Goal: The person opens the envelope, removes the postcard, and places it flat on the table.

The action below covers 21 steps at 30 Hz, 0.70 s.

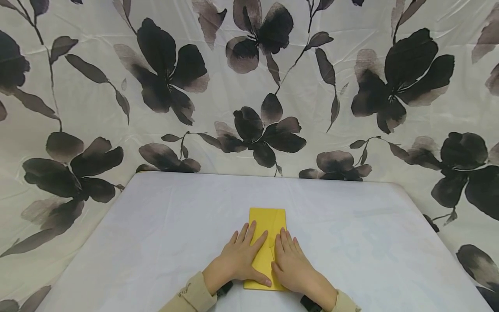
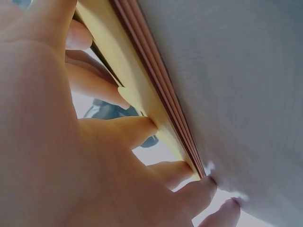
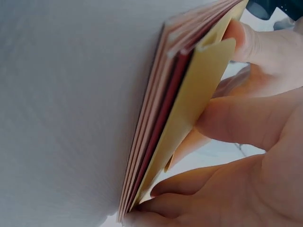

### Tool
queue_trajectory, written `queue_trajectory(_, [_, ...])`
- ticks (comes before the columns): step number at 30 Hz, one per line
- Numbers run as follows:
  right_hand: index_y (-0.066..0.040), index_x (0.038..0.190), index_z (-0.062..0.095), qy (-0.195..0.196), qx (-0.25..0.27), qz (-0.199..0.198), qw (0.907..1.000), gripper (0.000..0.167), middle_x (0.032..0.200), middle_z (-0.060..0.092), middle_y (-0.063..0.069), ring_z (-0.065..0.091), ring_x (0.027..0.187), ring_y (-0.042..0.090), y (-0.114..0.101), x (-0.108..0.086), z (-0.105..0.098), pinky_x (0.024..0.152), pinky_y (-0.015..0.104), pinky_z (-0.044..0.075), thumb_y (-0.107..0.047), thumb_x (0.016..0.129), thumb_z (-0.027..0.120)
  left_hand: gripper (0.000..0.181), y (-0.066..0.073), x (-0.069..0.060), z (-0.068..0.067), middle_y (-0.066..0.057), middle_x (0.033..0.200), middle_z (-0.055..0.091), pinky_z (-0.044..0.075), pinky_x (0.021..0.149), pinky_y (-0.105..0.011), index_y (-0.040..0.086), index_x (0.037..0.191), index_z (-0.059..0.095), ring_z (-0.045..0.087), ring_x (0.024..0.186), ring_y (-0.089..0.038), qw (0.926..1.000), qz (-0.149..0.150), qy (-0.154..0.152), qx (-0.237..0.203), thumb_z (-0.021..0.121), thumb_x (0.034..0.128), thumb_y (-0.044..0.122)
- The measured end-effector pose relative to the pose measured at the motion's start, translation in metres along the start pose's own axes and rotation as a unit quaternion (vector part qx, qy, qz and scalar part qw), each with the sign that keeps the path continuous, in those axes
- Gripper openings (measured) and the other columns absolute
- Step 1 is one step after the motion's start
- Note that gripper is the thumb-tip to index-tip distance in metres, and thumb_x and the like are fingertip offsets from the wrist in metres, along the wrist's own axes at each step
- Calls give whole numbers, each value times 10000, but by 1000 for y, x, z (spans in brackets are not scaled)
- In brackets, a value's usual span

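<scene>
A yellow folded paper piece (image 1: 267, 216), perhaps an envelope, lies lengthwise near the table's front, with crease lines down its middle. Beneath it, both wrist views show a stack of thin reddish layers (image 3: 152, 101), seen edge-on. My left hand (image 1: 242, 258) rests on the left part with fingers spread, the thumb lying across the lower end. Along the right edge lies my right hand (image 1: 293, 263), its fingers straight and close together. In the right wrist view, a yellow flap (image 3: 210, 71) stands slightly lifted at the near end, by the thumb. Neither hand grips anything.
A white cloth covers the table (image 1: 175, 225), which ends at a straight back edge. Behind and beside it hangs a pale curtain (image 1: 312, 86) with dark flower prints. Dark wrist straps (image 1: 310, 303) show below the hands, next to beige sleeves (image 1: 195, 292).
</scene>
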State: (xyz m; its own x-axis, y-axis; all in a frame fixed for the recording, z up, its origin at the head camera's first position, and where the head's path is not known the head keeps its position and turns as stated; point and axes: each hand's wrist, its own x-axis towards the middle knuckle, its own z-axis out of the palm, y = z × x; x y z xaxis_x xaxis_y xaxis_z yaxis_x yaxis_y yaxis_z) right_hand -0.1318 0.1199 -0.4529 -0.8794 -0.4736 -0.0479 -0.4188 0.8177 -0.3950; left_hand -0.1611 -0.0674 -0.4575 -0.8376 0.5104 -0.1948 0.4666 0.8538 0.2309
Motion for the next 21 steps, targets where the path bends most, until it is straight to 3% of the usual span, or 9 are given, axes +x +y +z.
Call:
queue_trajectory(14, [186,1458,275,-98,66,10,9999,637,1537,178,393,155,1447,503,-5,-1,-4,1133,632,168,-126,960,521,1219,0,-1,-1,-210,1640,48,203,1156,-570,206,1595,225,100,1493,-409,10000,-17,-46,-75,657,647,839])
queue_trajectory(21, [197,1465,233,-120,550,83,9984,661,1538,166,395,180,1450,470,-3,1,-15,1127,637,168,-99,953,528,1198,-2,0,-1,-215,1639,43,194,1158,-574,235,1592,238,90,1494,-410,9999,-32,-48,-153,666,646,832])
